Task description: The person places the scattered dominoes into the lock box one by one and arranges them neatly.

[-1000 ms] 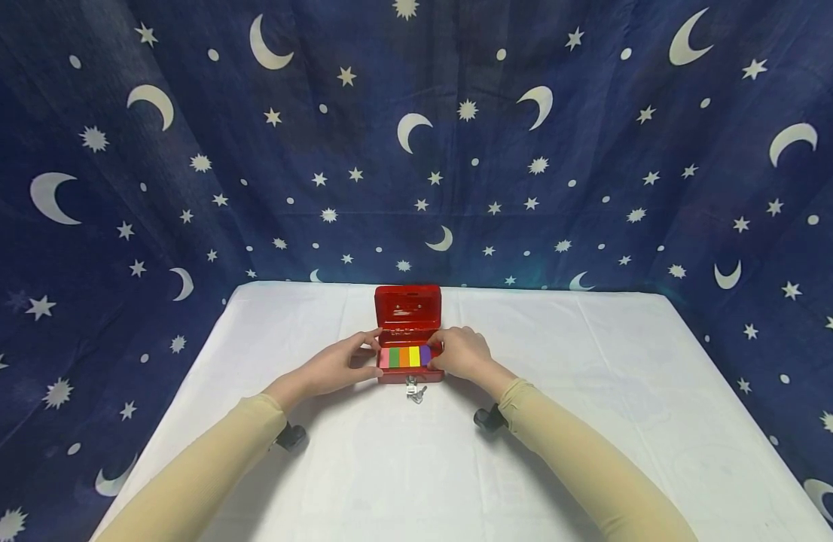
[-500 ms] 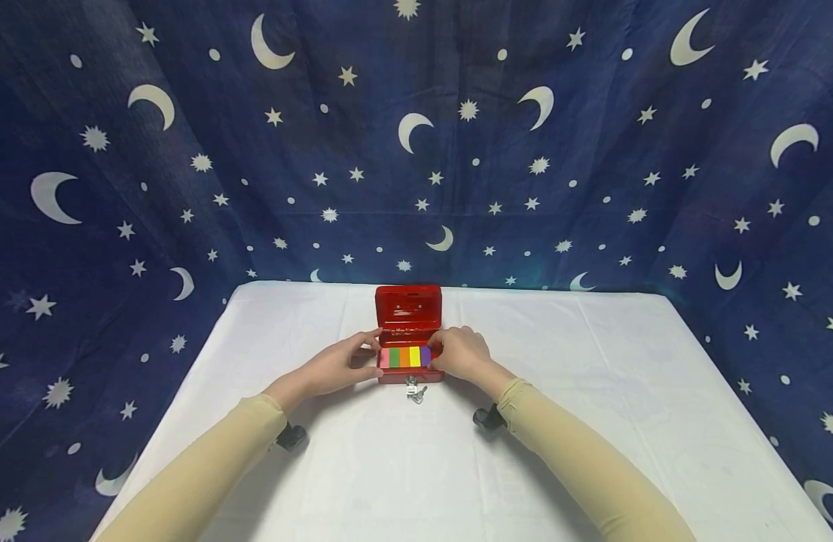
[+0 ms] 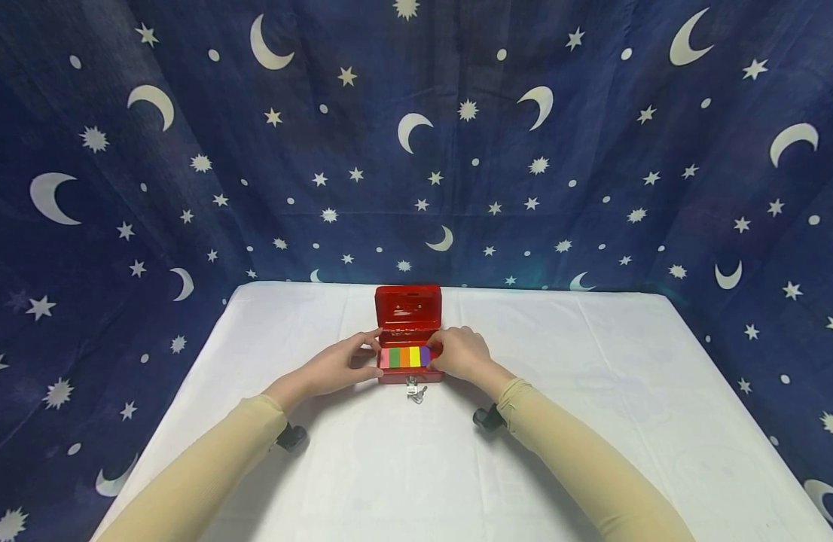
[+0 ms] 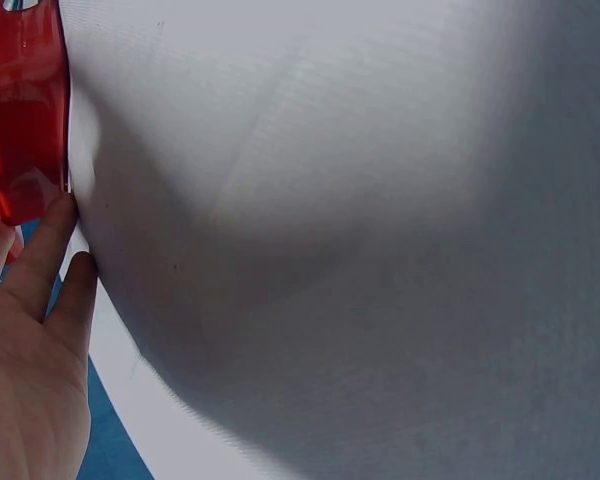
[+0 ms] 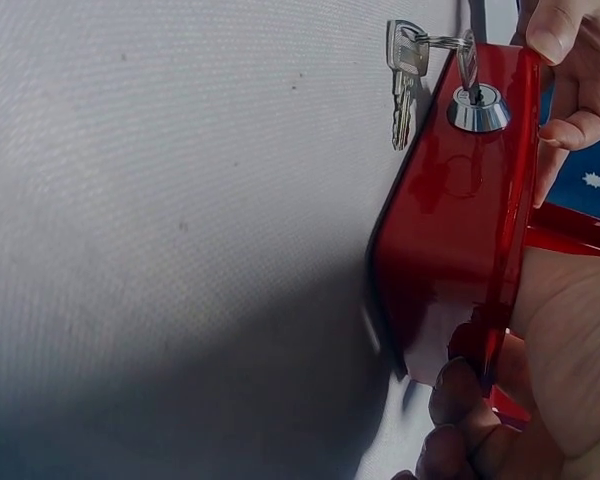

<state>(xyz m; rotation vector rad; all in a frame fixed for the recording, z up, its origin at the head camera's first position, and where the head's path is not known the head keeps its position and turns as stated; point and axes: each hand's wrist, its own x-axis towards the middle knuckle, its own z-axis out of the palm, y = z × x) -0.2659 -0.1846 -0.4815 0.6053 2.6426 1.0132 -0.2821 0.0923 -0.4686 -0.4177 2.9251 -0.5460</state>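
A red metal cash box (image 3: 392,379) stands on the white cloth with its lid (image 3: 408,305) raised. Inside lies a row of upright-edged coloured blocks: pink (image 3: 385,358), green (image 3: 395,358), orange (image 3: 404,357), yellow (image 3: 414,357) and purple (image 3: 425,356). My left hand (image 3: 335,366) holds the box's left end, thumb at the front corner, index finger farther back. My right hand (image 3: 462,353) reaches over the right end, its thumb and index finger pinching the purple block. In the right wrist view, its other fingers curl outside the box wall.
Keys (image 5: 408,60) hang on a ring from the box's front lock (image 5: 480,108). White cloth (image 3: 389,467) covers the table. A dark blue curtain (image 3: 362,226) with moons and stars hangs behind and at both sides. Dark camera mounts (image 3: 292,437) sit under the wrists.
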